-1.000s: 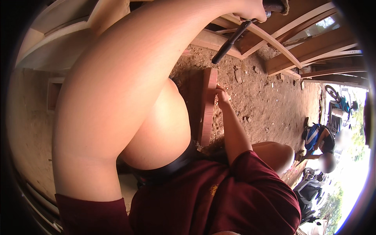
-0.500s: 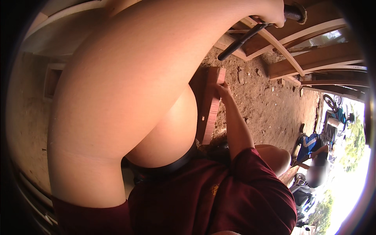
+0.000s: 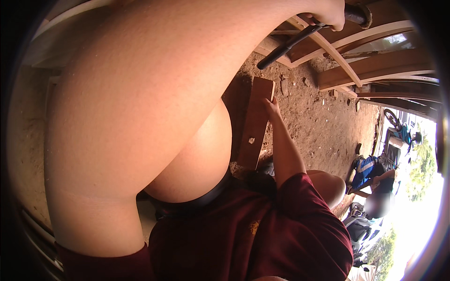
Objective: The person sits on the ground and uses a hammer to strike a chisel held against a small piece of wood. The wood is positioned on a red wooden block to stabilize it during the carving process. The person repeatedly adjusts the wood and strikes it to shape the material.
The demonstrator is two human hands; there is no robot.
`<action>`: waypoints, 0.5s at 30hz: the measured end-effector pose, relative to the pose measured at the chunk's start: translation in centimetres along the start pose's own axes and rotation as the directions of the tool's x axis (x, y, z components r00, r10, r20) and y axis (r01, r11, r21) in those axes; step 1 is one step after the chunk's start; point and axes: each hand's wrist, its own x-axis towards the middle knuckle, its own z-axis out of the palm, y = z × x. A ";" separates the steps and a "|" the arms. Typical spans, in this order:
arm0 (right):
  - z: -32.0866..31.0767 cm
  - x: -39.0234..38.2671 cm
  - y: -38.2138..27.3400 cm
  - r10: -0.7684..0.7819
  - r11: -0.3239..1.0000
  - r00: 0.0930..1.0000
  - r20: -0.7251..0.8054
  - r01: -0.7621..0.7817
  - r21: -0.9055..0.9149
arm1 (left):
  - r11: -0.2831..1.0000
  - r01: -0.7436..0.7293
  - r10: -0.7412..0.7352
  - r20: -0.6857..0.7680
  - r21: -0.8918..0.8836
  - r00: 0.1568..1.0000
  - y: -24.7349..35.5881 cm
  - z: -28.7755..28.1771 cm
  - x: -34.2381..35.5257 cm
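My left hand (image 3: 326,16), at the top right, is closed around a dark tool that looks like a hammer. Its black handle (image 3: 288,48) slants down and left, and a thick round black end (image 3: 358,16) with a worn rim sticks out past the hand. Lower down, my right hand (image 3: 272,108) grips the right edge of a short reddish-brown wooden board (image 3: 256,117). The board's broad face shows, with a small pale chipped spot near its lower end. My left forearm and a bent knee (image 3: 197,154) hide what lies left of the board.
Wooden frames with slats (image 3: 337,58) stand at the upper right. Wood scraps lie on the brown dirt ground (image 3: 323,126). Farther right, another person in a blue top (image 3: 365,171) is near parked motorcycles (image 3: 396,133). A plain wall or floor surface lies along the left.
My right hand has turned the board, so its broad face shows instead of the pinkish narrow side. My left hand and the tool have barely shifted.
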 end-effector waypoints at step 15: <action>1.9 -1.9 -2.8 -0.113 0.763 0.989 -0.095 0.025 -0.646 | 0.998 0.023 -0.024 0.008 0.061 1.000 1.2 0.7 1.5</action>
